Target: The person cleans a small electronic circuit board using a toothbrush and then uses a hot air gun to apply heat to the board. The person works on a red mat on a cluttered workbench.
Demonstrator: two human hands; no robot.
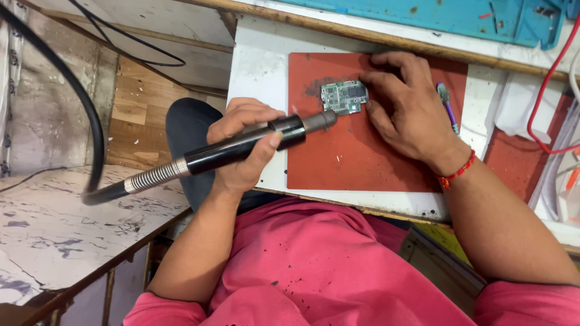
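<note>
Nearest the camera: pink shirt [314, 271] with dark specks, cut off by the bottom edge; both forearms come up from it. Dark trouser knee [190, 136] shows past the left arm, mostly hidden.

Left hand [241, 148] is wrapped closed around a black rotary handpiece [241, 148], thumb on top near the front collar, fingers curled under and partly hidden. The grey nose [320, 121] of the tool points right, toward the board; the actual bit is too small or hidden to make out, so contact with the board can't be told. A ribbed metal spring sleeve [154, 176] leaves the back of the handpiece and joins a thick black flexible shaft [72, 90] that arcs up and out of frame top left.

Right hand [405, 105] lies flat, fingers spread and pressing down, fingertips on the right edge of a small green circuit board [343, 96]; part of the board's right side is covered by them. Red thread band [457, 173] on that wrist.

The board sits on a red-brown mat [338, 163], upper middle, beside a dark smudge. Mat lies on a white worktop [260, 66]. A purple-handled brush [448, 105] lies just right of the hand, lower end hidden behind it.

Farther: teal mat [459, 18] cut by the top edge, red cable [547, 78] at right, white clutter at right edge unclear.
</note>
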